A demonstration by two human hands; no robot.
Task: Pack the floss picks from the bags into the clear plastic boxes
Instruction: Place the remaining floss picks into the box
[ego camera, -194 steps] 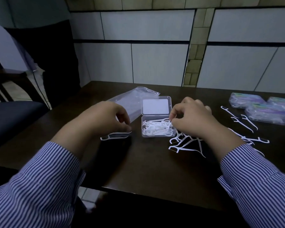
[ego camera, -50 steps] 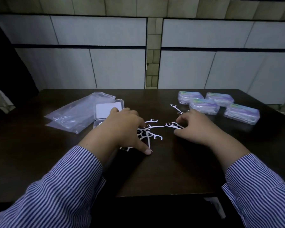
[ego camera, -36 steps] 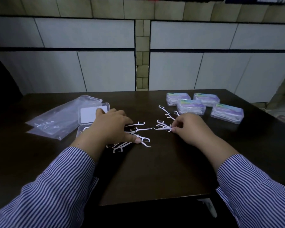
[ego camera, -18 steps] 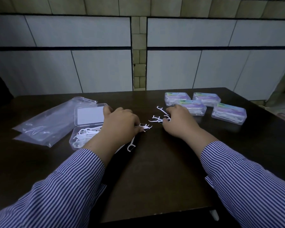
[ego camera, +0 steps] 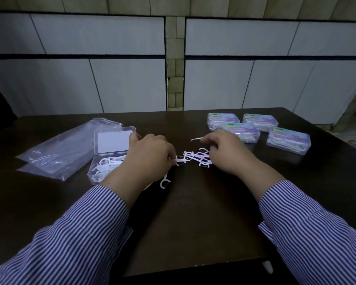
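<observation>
Landmark: the open box [ego camera: 103,171] on the dark table [ego camera: 193,223]. Its lid [ego camera: 113,140] is hinged back on the far side and lies flat. The tray holds a jumble of white picks; how many, you cannot tell.

Your left hand [ego camera: 150,157] sits just right of the box, partly over its right edge. The fingers are curled down and pinched together on a pick [ego camera: 180,160] at the fingertips. 1 more pick [ego camera: 164,183] pokes out from under the palm, on the table just right of the box's near corner.

Loose picks [ego camera: 199,158] lie in a small pile further right of the box, between your 2 hands and touching both sets of fingertips.

Your right hand [ego camera: 228,151] is well right of the box, beyond that pile. Thumb and forefinger are closed on 1 pick [ego camera: 196,138], which points back toward the box and is lifted clear of the pile. The other fingers are bent onto the pile's right edge.

Bags [ego camera: 58,149]: 2 clear bags overlap, flat, just left of the box and partly under its lid. They look almost empty; a few pale shapes show inside.

4 closed boxes [ego camera: 257,130] with coloured labels are grouped far right of the open one, toward the table's far right corner, all filled with picks.

Both striped sleeves [ego camera: 86,233] reach to the wrists.
</observation>
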